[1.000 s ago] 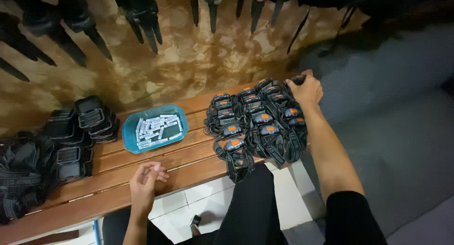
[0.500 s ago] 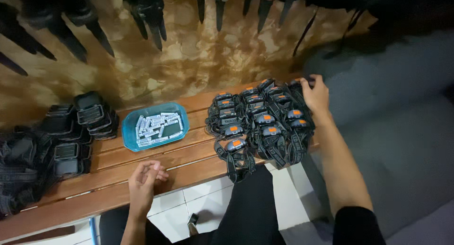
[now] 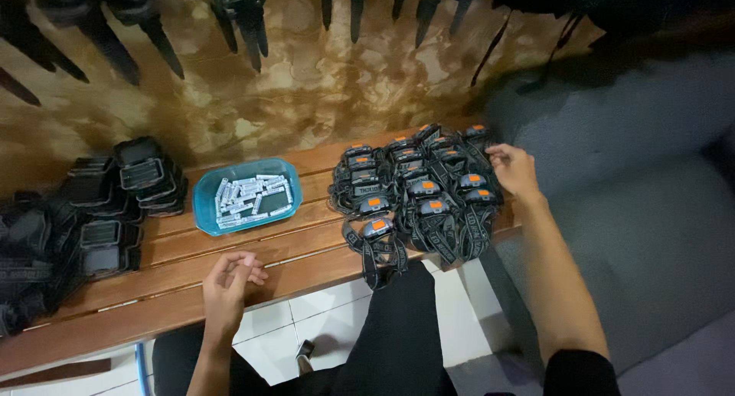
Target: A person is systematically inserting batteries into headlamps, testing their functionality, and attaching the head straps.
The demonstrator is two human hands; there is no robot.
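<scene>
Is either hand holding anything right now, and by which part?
Nothing is clearly held. The right hand rests at the right edge of the headlamp pile, fingers on the straps. The left hand lies loosely curled on the wooden bench, apparently empty.

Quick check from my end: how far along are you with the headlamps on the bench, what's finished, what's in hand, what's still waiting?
Looks done: a group of headlamps with orange buttons lies laid out on the wooden bench. In hand: the right hand reaches that group's far edge, holding nothing clearly; the left hand, loosely curled, rests on the bench edge. Possibly left: a pile of black cases at the left end and a blue tray of small batteries, both untouched.
</scene>
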